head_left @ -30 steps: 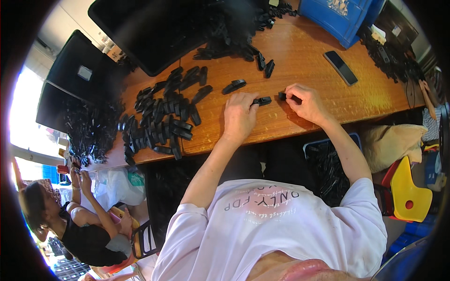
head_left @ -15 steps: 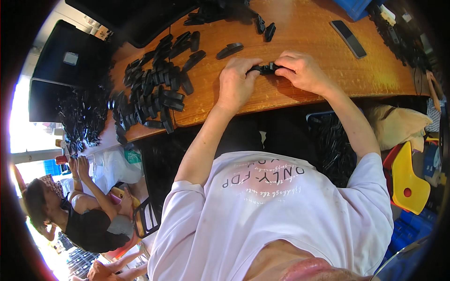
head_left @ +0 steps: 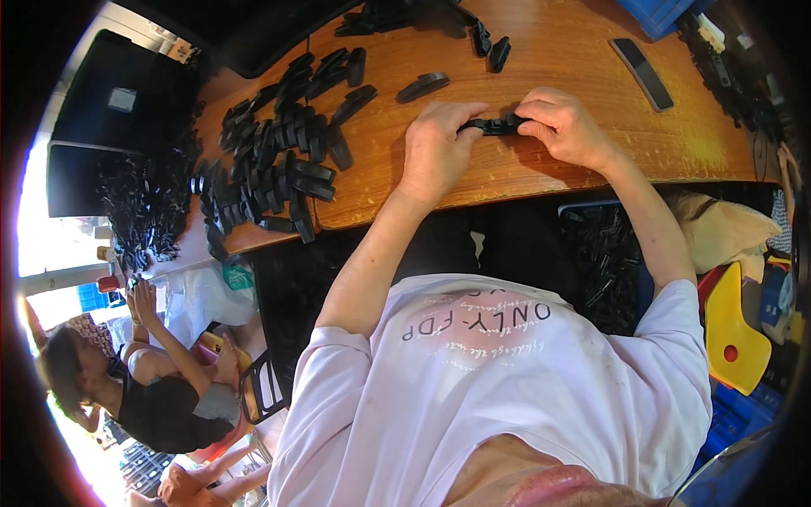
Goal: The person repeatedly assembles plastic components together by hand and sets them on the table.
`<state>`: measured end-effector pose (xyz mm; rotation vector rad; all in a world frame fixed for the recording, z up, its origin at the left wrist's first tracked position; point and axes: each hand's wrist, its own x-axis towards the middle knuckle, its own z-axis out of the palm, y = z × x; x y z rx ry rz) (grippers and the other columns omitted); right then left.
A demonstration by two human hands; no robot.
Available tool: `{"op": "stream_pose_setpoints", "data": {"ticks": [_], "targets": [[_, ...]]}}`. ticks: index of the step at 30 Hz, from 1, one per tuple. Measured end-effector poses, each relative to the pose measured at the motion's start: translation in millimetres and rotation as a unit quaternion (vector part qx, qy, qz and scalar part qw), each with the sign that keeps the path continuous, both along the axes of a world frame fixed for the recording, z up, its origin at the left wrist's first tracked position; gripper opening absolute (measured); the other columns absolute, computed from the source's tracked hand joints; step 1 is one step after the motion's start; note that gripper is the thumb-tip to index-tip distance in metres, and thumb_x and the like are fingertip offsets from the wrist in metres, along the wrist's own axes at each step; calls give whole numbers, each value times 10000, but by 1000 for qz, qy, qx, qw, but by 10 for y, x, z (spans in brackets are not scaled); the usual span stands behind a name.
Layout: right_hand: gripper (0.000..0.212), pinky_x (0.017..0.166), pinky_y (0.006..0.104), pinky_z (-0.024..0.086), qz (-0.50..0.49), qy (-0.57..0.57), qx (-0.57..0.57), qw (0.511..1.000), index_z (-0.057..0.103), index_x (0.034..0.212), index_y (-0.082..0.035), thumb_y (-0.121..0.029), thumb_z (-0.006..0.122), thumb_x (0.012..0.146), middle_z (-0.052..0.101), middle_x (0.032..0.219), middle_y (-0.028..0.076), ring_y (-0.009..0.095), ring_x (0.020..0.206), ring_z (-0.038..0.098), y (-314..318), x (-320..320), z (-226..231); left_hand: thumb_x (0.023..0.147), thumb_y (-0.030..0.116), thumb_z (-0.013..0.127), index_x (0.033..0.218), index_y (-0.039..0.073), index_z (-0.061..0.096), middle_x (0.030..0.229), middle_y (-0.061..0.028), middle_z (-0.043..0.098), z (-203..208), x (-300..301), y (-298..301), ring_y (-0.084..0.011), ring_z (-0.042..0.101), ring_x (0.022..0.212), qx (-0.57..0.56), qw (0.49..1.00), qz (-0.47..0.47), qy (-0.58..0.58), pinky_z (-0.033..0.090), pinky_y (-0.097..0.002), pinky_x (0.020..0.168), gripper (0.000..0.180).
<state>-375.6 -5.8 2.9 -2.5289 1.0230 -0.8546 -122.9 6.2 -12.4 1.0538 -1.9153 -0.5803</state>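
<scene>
Above the near edge of the wooden table [head_left: 541,177], a small, long black plastic piece [head_left: 494,128] is stretched between my two hands. My left hand [head_left: 439,145] pinches its left end. At the other end, the thumb and fingers of my right hand [head_left: 564,128] close on it. The fingers cover both ends, and its exact kind cannot be made out. Just beyond my left hand lies a single curved black piece [head_left: 422,87]. Many similar curved black pieces [head_left: 287,139] are heaped to the left.
A dark phone [head_left: 642,74] lies at the right, with black parts [head_left: 731,84] beyond it. Two small black pieces [head_left: 499,54] rest at the back. A container of black parts [head_left: 600,253] sits below the table edge. At left, another person [head_left: 160,389] sits near piled black parts [head_left: 144,203].
The whole view has shifted slightly, so the table and hands appear a little farther right. Slightly more of the black piece shows between my fingers. Both hands keep their grip.
</scene>
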Motion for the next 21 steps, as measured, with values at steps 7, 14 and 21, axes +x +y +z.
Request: {"op": "stream_pose_setpoints", "data": {"ticks": [7,14,21], "targets": [[136,744,450,526,14,9,-54,998,688,879,2,-51,793,811,665,906,144,369,882,644,-52,134,7,832,-26,757,1151,47,778,1013,-141,773,25,18,8,-288,731,996,-8,1000,-1,-2,584,-373,849,328],[132,705,475,509,-11,-43,-91,995,698,856,-28,-69,797,778,635,857,146,382,822,629,-130,386,-82,831,-22,686,1262,106,713,1044,-127,713,12,-25,-127,-357,646,1048,-118,987,-26,-107,494,-459,977,451],[184,759,446,549,-54,37,-60,996,742,991,-31,-157,804,872,699,961,128,360,892,678,-297,426,20,802,12,713,1185,115,719,1016,-106,695,230,161,-544,-321,618,1117,-256,942,-48,-213,416,-493,1105,396]]}}
